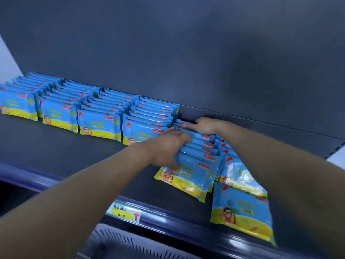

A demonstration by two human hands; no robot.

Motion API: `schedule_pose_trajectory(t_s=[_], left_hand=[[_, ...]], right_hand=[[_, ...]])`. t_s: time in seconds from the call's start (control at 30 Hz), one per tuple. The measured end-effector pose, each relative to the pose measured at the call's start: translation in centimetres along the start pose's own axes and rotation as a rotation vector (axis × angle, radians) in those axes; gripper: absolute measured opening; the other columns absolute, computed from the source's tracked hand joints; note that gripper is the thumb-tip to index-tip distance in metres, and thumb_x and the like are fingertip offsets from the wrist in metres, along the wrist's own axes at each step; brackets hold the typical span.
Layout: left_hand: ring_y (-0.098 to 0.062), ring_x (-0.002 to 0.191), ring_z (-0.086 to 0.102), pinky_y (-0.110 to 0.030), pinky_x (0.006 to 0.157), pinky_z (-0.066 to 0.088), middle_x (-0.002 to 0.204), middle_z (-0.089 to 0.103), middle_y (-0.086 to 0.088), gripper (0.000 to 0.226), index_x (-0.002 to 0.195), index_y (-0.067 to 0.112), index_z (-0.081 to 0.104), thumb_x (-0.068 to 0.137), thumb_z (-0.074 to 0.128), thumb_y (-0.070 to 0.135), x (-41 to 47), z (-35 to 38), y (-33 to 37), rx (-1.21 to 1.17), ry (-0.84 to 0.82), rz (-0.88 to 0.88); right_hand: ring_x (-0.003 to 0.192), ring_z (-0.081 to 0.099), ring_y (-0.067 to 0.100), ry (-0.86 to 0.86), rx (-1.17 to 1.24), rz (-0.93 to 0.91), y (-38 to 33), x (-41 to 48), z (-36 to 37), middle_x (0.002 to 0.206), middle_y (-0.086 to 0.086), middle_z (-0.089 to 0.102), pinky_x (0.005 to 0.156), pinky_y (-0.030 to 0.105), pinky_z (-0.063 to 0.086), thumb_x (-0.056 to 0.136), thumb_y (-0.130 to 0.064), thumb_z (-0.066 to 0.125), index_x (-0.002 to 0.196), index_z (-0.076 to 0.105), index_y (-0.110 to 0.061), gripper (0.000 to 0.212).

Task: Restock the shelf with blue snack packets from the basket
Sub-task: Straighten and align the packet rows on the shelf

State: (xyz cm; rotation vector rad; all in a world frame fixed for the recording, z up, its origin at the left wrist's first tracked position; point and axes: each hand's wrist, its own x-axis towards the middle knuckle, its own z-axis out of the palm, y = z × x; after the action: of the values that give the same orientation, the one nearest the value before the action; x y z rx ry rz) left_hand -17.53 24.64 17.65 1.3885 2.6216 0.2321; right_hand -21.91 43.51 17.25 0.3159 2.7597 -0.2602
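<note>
Several rows of blue and yellow snack packets (100, 124) stand upright along the left and middle of the dark shelf (56, 150). A further row of packets (196, 165) leans between my hands. My left hand (166, 150) presses on the row's front left side, thumb on the front packet. My right hand (203, 125) rests on the back end of the same row near the shelf's back wall. Another leaning row (237, 174) lies just to the right, and one packet (242, 212) lies flat at the shelf's front edge.
A dark blue front rail (168, 217) carries a price label (127, 212) with a red arrow. Below it shows the slotted rim of a dark basket (119, 243). The shelf's dark back panel (186, 53) rises behind the packets.
</note>
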Motion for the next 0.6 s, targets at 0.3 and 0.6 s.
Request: schedule_pose_trajectory(t_s=[0.3,0.6], left_hand=[[-0.023,0.125,0.029,-0.028,0.107,0.021,0.13,0.035,-0.004,0.086,0.137,0.015,0.037,0.066,0.077,0.045,1.2,-0.5,0.8,0.226,-0.002,0.026],[-0.022,0.128,0.032,-0.034,0.113,0.015,0.136,0.037,-0.005,0.078,0.129,0.015,0.039,0.066,0.073,0.045,1.5,-0.1,0.4,0.313,0.066,0.071]], right_hand=[[0.079,0.053,0.022,-0.01,0.026,-0.005,0.1,0.2,-0.4,0.091,0.003,0.055,0.064,0.029,0.038,0.079,-0.079,0.037,0.075,0.057,-0.014,0.068],[0.056,0.045,0.015,0.013,0.15,-0.053,0.8,-1.1,-2.3,0.06,-0.003,0.05,0.052,0.026,0.033,0.074,-0.053,0.065,0.064,0.054,-0.014,0.042]])
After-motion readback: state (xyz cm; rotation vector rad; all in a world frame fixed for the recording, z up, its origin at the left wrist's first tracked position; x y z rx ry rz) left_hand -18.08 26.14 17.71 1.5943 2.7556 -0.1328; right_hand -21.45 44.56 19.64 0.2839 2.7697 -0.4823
